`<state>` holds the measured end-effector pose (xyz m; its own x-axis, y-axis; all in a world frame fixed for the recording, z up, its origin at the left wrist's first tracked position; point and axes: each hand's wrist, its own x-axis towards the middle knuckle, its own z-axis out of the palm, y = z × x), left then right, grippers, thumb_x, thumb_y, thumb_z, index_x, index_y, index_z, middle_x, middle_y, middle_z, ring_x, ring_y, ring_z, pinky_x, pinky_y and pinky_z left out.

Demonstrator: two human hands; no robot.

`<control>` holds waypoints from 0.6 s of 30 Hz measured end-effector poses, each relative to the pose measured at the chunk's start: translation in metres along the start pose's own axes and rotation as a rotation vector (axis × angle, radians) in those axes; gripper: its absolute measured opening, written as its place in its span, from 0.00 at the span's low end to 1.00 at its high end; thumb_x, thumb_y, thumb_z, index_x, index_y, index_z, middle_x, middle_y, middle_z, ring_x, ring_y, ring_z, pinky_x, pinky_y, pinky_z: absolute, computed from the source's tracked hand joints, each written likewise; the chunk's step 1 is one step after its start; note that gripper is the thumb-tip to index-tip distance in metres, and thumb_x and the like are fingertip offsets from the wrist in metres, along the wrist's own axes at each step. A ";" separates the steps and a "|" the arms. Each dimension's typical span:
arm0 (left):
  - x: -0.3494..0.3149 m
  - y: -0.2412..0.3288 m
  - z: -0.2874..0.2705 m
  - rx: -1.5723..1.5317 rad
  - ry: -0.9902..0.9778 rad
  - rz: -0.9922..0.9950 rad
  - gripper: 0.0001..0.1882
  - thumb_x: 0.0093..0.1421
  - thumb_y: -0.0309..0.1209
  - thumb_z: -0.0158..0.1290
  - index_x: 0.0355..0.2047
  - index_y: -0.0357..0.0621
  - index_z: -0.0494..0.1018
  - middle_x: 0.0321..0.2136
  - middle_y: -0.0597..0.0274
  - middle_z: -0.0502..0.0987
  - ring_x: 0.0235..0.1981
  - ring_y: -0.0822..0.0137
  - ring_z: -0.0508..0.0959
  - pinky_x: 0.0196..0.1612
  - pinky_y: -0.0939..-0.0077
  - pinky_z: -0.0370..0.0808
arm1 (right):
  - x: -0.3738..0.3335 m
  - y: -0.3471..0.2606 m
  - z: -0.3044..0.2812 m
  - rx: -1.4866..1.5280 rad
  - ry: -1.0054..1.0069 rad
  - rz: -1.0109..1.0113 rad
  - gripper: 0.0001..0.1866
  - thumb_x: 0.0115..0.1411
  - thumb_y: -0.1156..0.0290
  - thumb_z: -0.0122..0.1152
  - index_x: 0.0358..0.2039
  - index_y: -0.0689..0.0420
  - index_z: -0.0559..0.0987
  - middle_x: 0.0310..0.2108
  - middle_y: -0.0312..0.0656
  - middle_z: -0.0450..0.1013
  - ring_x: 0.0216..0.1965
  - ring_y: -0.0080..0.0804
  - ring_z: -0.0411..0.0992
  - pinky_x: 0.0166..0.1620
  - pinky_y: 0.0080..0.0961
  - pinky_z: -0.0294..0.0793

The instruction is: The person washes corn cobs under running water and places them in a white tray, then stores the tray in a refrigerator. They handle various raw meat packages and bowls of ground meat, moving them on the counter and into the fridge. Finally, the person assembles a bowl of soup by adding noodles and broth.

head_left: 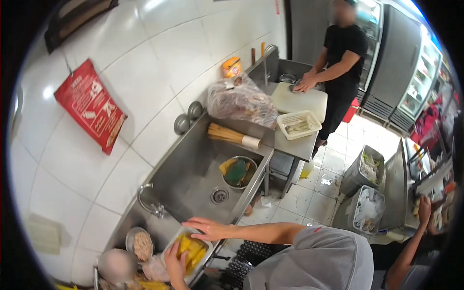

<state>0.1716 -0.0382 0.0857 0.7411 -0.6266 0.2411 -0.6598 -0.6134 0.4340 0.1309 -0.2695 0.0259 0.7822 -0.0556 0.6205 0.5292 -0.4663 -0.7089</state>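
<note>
Lower centre: left hand (176, 262) and right hand (207, 228), fingers outstretched and unclosed, edge a tray (205, 256) of yellow pieces (195, 248), roomy sink basin (193, 192) above.

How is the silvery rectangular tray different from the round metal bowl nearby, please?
The silvery rectangular tray has straighter sides; the round metal bowl has a curved rim. The tray holds bright yellow pieces, the bowl a pale pinkish mass. The left hand and right hand are at the tray; neither is at the bowl. Both containers are open-topped.
</note>
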 end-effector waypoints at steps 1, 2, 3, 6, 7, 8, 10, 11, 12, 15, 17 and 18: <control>-0.005 -0.004 -0.003 0.003 0.058 -0.010 0.20 0.52 0.27 0.57 0.47 0.37 0.71 0.41 0.48 0.74 0.43 0.52 0.73 0.48 0.63 0.69 | 0.001 -0.003 -0.017 0.023 0.006 0.070 0.32 0.57 0.67 0.57 0.62 0.50 0.59 0.43 0.48 0.68 0.47 0.46 0.67 0.49 0.36 0.69; -0.023 -0.029 -0.009 -0.031 0.181 -0.134 0.20 0.52 0.28 0.57 0.46 0.37 0.71 0.40 0.49 0.75 0.42 0.54 0.74 0.47 0.65 0.70 | 0.003 -0.011 -0.030 0.057 -0.001 0.135 0.34 0.57 0.67 0.57 0.63 0.49 0.56 0.44 0.48 0.68 0.47 0.46 0.68 0.49 0.36 0.69; -0.036 -0.052 -0.012 -0.074 0.298 -0.255 0.20 0.52 0.29 0.57 0.46 0.37 0.71 0.40 0.51 0.75 0.40 0.56 0.75 0.46 0.67 0.71 | 0.015 -0.025 -0.052 0.021 -0.030 0.147 0.35 0.57 0.66 0.57 0.64 0.49 0.55 0.44 0.48 0.68 0.46 0.46 0.68 0.48 0.36 0.70; -0.070 -0.041 -0.055 -0.446 0.621 -0.395 0.24 0.59 0.44 0.52 0.44 0.33 0.72 0.42 0.40 0.73 0.44 0.43 0.72 0.49 0.59 0.69 | 0.056 -0.047 -0.133 -0.253 -0.073 0.089 0.35 0.58 0.64 0.56 0.63 0.50 0.54 0.42 0.46 0.69 0.41 0.44 0.71 0.44 0.37 0.73; -0.067 -0.036 -0.057 -0.487 0.652 -0.429 0.24 0.59 0.44 0.52 0.44 0.33 0.72 0.41 0.41 0.73 0.43 0.44 0.72 0.48 0.60 0.69 | 0.071 -0.047 -0.155 -0.460 -0.063 -0.039 0.33 0.58 0.64 0.56 0.62 0.51 0.55 0.39 0.45 0.69 0.38 0.42 0.72 0.41 0.36 0.74; -0.068 -0.033 -0.058 -0.512 0.673 -0.482 0.23 0.58 0.43 0.52 0.43 0.33 0.72 0.41 0.41 0.73 0.43 0.45 0.72 0.47 0.60 0.69 | 0.089 -0.056 -0.178 -0.492 -0.073 -0.113 0.33 0.58 0.64 0.56 0.62 0.51 0.55 0.36 0.43 0.69 0.35 0.43 0.72 0.38 0.37 0.74; -0.061 -0.040 -0.047 -0.611 0.636 -0.576 0.22 0.58 0.42 0.53 0.43 0.34 0.72 0.40 0.43 0.74 0.41 0.46 0.73 0.46 0.60 0.70 | 0.133 -0.105 -0.218 -0.582 -0.068 -0.217 0.33 0.58 0.63 0.55 0.62 0.50 0.55 0.31 0.41 0.70 0.31 0.43 0.72 0.34 0.38 0.74; -0.058 -0.042 -0.043 -0.651 0.618 -0.620 0.22 0.58 0.42 0.53 0.43 0.34 0.72 0.39 0.43 0.74 0.41 0.46 0.73 0.46 0.61 0.70 | 0.156 -0.131 -0.233 -0.611 -0.044 -0.249 0.33 0.58 0.63 0.55 0.62 0.49 0.55 0.29 0.41 0.71 0.30 0.43 0.73 0.33 0.38 0.74; -0.053 -0.043 -0.040 -0.689 0.589 -0.660 0.21 0.57 0.42 0.53 0.42 0.34 0.72 0.39 0.44 0.74 0.40 0.47 0.73 0.45 0.61 0.70 | 0.179 -0.154 -0.246 -0.645 -0.001 -0.304 0.33 0.58 0.62 0.55 0.62 0.47 0.56 0.28 0.41 0.72 0.29 0.43 0.73 0.32 0.38 0.74; -0.046 -0.052 -0.031 -0.791 0.529 -0.756 0.20 0.57 0.40 0.54 0.41 0.35 0.72 0.38 0.46 0.74 0.39 0.49 0.73 0.43 0.62 0.71 | 0.240 -0.229 -0.263 -0.827 -0.018 -0.328 0.32 0.56 0.61 0.55 0.61 0.41 0.58 0.26 0.44 0.75 0.29 0.44 0.74 0.31 0.38 0.74; -0.040 -0.060 -0.025 -0.856 0.500 -0.793 0.19 0.56 0.40 0.54 0.41 0.36 0.72 0.37 0.47 0.74 0.38 0.50 0.74 0.42 0.62 0.71 | 0.270 -0.250 -0.261 -0.892 -0.010 -0.341 0.31 0.55 0.61 0.54 0.60 0.41 0.59 0.25 0.45 0.75 0.28 0.46 0.74 0.30 0.39 0.74; -0.041 -0.063 -0.025 -0.872 0.494 -0.818 0.19 0.56 0.39 0.54 0.40 0.36 0.72 0.36 0.48 0.74 0.37 0.51 0.74 0.41 0.62 0.71 | 0.275 -0.249 -0.256 -0.884 -0.013 -0.374 0.31 0.55 0.61 0.53 0.60 0.41 0.59 0.25 0.45 0.75 0.28 0.46 0.74 0.30 0.39 0.73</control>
<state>0.1864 0.0382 0.0702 0.9793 0.1373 -0.1489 0.1634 -0.1010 0.9814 0.1306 -0.3945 0.4590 0.6193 0.2395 0.7478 0.3101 -0.9495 0.0473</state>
